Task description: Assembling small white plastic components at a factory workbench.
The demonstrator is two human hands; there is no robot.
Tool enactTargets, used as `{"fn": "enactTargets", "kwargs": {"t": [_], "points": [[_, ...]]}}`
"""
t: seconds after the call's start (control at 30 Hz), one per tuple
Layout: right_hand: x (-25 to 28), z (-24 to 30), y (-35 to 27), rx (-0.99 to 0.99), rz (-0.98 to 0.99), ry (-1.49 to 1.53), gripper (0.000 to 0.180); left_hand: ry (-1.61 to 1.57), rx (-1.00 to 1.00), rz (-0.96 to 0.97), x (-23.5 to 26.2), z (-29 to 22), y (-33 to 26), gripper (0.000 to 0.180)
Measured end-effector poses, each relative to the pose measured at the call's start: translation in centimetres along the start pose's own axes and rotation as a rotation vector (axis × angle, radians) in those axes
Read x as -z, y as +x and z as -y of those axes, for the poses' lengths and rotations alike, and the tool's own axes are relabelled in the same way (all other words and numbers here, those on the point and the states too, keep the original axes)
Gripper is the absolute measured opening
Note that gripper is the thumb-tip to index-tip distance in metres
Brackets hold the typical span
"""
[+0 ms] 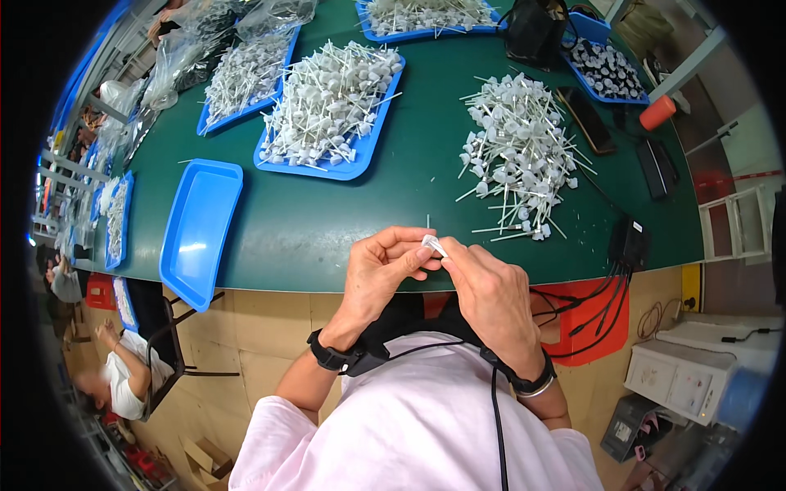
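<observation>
My left hand (375, 268) and my right hand (493, 296) meet above the table's near edge. Between their fingertips is a small white plastic head with a thin stem (431, 242). The left thumb and fingers pinch its head end, while the right thumb and forefinger close on the other end; the fingers partly hide it. Beyond the hands to the right lies a loose pile of similar white heads with thin stems (520, 147). Straight ahead and slightly left, a blue tray (348, 170) is heaped with more of them.
A bare blue tray (196, 221) overhangs the table's near edge at left. Farther back stand other filled blue trays (246, 78). A phone (586, 120), a black case (655, 168) and a cabled black box (629, 239) lie on the right. Another person (127, 372) sits at lower left.
</observation>
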State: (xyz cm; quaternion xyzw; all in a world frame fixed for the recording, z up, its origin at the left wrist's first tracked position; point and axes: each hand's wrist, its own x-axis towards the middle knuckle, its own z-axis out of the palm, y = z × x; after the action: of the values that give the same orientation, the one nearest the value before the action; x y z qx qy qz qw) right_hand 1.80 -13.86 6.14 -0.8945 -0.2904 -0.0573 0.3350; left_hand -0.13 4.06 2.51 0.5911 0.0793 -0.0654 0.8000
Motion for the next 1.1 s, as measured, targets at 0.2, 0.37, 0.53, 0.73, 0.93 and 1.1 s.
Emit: {"fn": "enactTargets", "kwargs": {"t": [0.2, 0.37, 0.53, 0.73, 0.93, 1.1], "points": [[-0.3, -0.1, -0.2, -0.017, 0.009, -0.003, 0.024, 0.016, -0.038, -0.029, -0.3, 0.3, -0.3, 0.024], [-0.4, -0.1, -0.2, -0.025, 0.012, 0.007, 0.024, 0.050, -0.072, -0.054, -0.5, 0.7, -0.4, 0.023], [-0.4, 0.0, -0.1, -0.037, 0.012, 0.027, 0.022, 0.040, -0.104, -0.075, -0.7, 1.0, -0.4, 0.023], [-0.5, 0.1, 0.0, -0.043, 0.009, 0.068, 0.018, 0.046, -0.109, -0.098, -0.8, 1.0, -0.5, 0.023], [-0.7, -0.1, 0.0, -0.048, 0.008, 0.087, 0.015, 0.048, -0.113, -0.097, -0.7, 1.4, -0.4, 0.024], [-0.8, -0.2, 0.0, -0.029, -0.011, 0.107, 0.013, 0.028, -0.091, -0.078, -0.6, 1.3, -0.4, 0.023]]}}
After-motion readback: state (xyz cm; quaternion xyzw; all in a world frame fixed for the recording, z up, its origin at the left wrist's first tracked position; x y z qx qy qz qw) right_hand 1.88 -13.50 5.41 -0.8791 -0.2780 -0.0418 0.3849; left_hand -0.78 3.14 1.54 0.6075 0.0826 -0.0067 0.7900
